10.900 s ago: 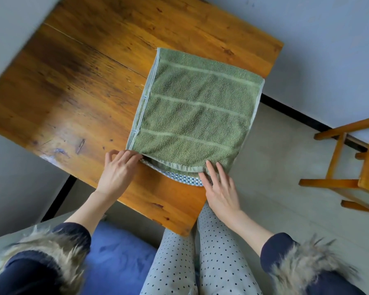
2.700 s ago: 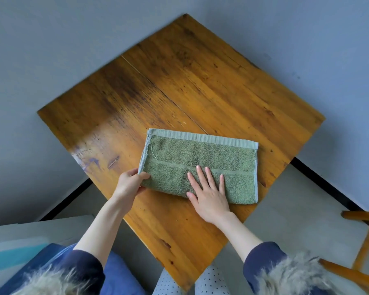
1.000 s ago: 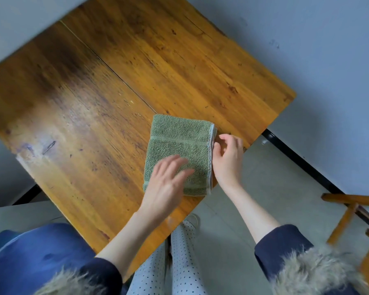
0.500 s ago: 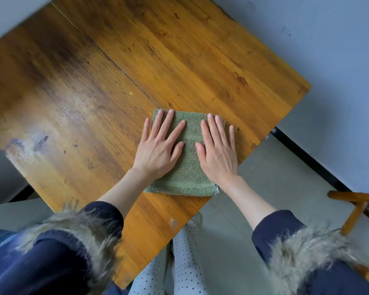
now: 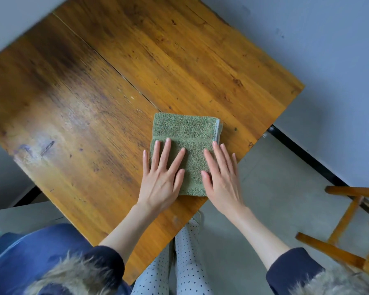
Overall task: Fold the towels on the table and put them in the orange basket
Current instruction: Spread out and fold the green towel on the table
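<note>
A green towel (image 5: 185,128), folded into a small square, lies on the wooden table (image 5: 94,92) near its right front edge. My left hand (image 5: 161,175) lies flat on the towel's near left part with straight, spread fingers. My right hand (image 5: 222,175) lies flat on its near right part, fingers straight, partly over the table edge. Neither hand grips the cloth. A pale hem shows along the towel's right side. No orange basket is in view.
A wooden chair (image 5: 349,231) stands on the grey floor at the right. A blue object (image 5: 30,252) sits at the lower left beside my legs. Grey walls flank the table at the back and left.
Both flat hands have slid back toward me over the folded towel, uncovering its far half. Earlier the towel was folded from a long strip into this square.
</note>
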### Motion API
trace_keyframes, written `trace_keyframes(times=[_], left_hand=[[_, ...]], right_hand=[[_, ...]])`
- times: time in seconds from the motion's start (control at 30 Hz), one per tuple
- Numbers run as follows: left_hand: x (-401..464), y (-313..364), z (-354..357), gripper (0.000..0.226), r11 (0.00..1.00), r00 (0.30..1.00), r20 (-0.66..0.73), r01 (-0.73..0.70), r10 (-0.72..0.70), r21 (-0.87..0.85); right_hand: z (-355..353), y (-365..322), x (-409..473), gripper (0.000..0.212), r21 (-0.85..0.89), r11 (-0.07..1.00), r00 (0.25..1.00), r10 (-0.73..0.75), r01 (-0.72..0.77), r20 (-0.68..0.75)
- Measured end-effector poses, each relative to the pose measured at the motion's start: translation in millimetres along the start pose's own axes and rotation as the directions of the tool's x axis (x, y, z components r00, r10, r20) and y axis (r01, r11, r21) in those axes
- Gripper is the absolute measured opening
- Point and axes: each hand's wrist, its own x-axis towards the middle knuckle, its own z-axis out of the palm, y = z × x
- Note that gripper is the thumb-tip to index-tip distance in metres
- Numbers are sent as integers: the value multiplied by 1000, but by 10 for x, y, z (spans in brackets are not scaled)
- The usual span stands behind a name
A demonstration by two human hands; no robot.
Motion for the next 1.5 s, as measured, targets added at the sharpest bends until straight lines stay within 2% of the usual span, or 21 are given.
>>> trace_keyframes(times=[0.07,0.13,0.2,0.27,0.37,0.47,0.53,0.63,0.7,0.77,0.83,0.9,1.0,1.1,1.23,1.5], left_hand=[[46,-16,-61,49,990,997,-64,35,-44,-139],[96,-66,-139,44,948,982,-131,92,-137,-305],[157,-124,-236,39,867,959,-104,190,-265,-460],[207,-189,-307,36,814,939,-65,256,-338,-521],[254,-239,-389,35,716,902,37,366,-430,-594],[292,-283,-464,38,454,808,294,544,-511,-706],[308,-319,-512,36,281,745,450,625,-492,-728],[290,-370,-585,34,125,681,611,703,-405,-701],[254,-420,-607,33,56,656,674,729,-339,-682],[223,-477,-609,36,12,650,711,740,-268,-672],[204,-493,-607,41,14,660,716,738,-226,-675],[183,-444,-604,42,57,683,698,722,-215,-689],[118,-345,-550,40,84,717,654,687,-243,-722],[1,-304,-520,41,50,737,622,655,-266,-754],[-203,-351,-606,42,0,751,580,612,-315,-791],[-988,-563,-992,45,-65,746,441,475,-499,-878]], right_hand=[[-57,-23,37,43,89,990,991,113,-107,-68],[-135,-45,92,39,221,925,943,329,-309,-59],[-197,-52,183,41,333,776,835,545,-536,75],[-234,-44,299,43,394,610,717,653,-688,242],[-266,-4,458,38,436,467,633,649,-769,422],[-300,5,550,38,424,403,581,639,-811,504],[-330,17,594,33,412,374,553,633,-831,542],[-353,22,604,33,401,308,505,588,-862,632],[-359,31,597,26,408,306,509,561,-860,653],[-385,17,599,13,446,338,559,539,-829,630],[-409,-8,603,10,478,390,617,512,-787,598],[-432,-17,587,12,503,420,655,472,-755,590],[-498,-2,555,31,544,380,663,403,-748,631],[-588,2,547,31,551,367,658,315,-749,685],[-684,-116,617,38,522,453,661,235,-723,712],[-841,-797,661,47,552,626,714,11,-551,701]])
